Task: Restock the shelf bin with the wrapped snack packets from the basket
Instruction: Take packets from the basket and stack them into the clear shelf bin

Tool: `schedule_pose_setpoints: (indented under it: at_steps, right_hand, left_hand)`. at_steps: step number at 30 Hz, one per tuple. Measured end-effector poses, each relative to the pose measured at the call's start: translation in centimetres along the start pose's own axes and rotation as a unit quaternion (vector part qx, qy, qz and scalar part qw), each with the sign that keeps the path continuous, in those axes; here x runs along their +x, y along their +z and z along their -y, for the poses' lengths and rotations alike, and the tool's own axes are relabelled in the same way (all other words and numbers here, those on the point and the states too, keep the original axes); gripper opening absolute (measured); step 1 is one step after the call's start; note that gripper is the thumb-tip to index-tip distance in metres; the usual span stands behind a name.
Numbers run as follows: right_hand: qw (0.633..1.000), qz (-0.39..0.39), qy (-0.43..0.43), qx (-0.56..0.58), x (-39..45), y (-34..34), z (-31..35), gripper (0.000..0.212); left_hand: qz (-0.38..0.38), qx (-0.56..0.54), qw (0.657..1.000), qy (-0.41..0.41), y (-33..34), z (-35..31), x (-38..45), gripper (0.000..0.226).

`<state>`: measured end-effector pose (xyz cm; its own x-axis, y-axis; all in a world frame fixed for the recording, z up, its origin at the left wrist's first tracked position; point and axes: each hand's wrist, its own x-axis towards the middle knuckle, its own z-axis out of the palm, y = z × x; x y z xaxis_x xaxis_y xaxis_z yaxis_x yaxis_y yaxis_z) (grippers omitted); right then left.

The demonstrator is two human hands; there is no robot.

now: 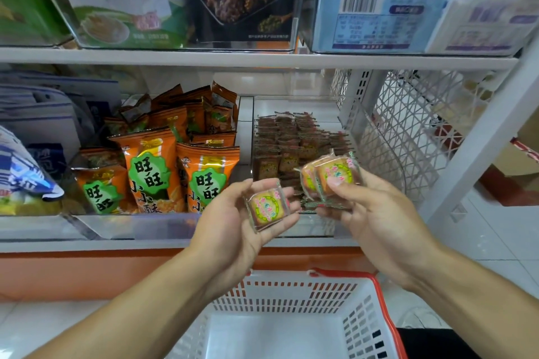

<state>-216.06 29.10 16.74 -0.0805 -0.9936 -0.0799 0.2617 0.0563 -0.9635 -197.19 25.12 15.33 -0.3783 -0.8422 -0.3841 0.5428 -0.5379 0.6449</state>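
Left hand (233, 221) holds one packet (267, 208); right hand (370, 213) pinches two packets (331, 176), nearer the bin (297, 227) just beyond. Basket (291, 294) below.

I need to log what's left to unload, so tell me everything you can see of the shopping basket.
The basket is white plastic with slotted, perforated walls and a red-orange rim. It sits low at the bottom of the view, upright, below both hands and in front of the orange shelf base. The visible part of its floor is bare white, with no packets in sight; its near portion is cut off by the frame. Neither hand touches it.
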Motion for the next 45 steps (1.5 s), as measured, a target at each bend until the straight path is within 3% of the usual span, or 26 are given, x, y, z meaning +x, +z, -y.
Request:
schedule_pose_setpoints:
  at_steps: [5, 7, 10, 13, 17, 21, 24, 26, 28, 31, 38, 41, 45]
  right_hand:
    - [0.996, 0.085, 0.015, -0.022, -0.5, 0.3, -0.7, 0.04]
    - [0.995, 0.084, 0.023, -0.037, -0.6, 0.7, -1.2, 0.036]
    - [0.996, 0.07, 0.047, -0.006, -0.4, 0.6, -1.3, 0.034]
    - [0.992, 0.108, 0.062, -0.018, -0.4, 0.8, -1.2, 0.035]
    - [0.987, 0.134, 0.093, 0.015, -0.3, 1.1, -1.4, 0.052]
    - [0.979, 0.182, 0.079, -0.042, 0.7, 0.1, -0.5, 0.05]
    - [0.981, 0.071, 0.009, -0.18, 2.9, -1.2, 0.0, 0.05]
    - [0.925, -0.008, -0.066, -0.374, 5.0, -2.3, 0.2, 0.051]
    - [0.88, -0.034, -0.069, -0.47, 7.1, -3.1, 0.3, 0.05]
    - [0.862, -0.046, -0.017, -0.504, 10.0, -4.0, 0.1, 0.055]
    - [0.832, -0.056, -0.02, -0.552, 13.5, -3.1, -0.4, 0.064]
    - [0.822, -0.111, -0.053, -0.556, 13.6, -2.6, -1.0, 0.068]
    - [0.814, -0.107, -0.048, -0.569, 13.5, -2.6, -2.0, 0.059]
  left_hand:
    - [-0.003, -0.016, 1.0, 0.006, 0.4, 0.0, -0.1, 0.043]
    - [-0.005, -0.004, 1.0, 0.01, 0.6, 0.1, -0.1, 0.044]
    - [-0.001, 0.032, 0.999, 0.029, 0.8, 0.2, -0.2, 0.038]
    - [-0.001, 0.083, 0.995, 0.064, 0.7, 0.8, -0.2, 0.04]
    - [0.006, 0.12, 0.989, 0.085, 0.8, 2.1, -0.2, 0.041]
    - [0.015, 0.187, 0.977, 0.106, 1.2, 1.9, 0.8, 0.037]
    - [-0.025, 0.318, 0.937, 0.142, 1.3, 1.3, 2.3, 0.023]
    - [-0.029, 0.394, 0.908, 0.142, 1.3, 1.2, 3.8, 0.03]
    - [-0.03, 0.432, 0.894, 0.119, 1.3, 1.4, 5.2, 0.046]
    - [-0.047, 0.46, 0.883, 0.078, 1.5, 1.6, 6.7, 0.06]
    - [-0.099, 0.391, 0.914, 0.044, 1.7, 1.0, 9.0, 0.027]
    - [-0.088, 0.39, 0.916, 0.036, 1.8, 1.0, 9.3, 0.048]
    - [-0.095, 0.382, 0.918, 0.046, 1.9, 0.9, 9.8, 0.06]
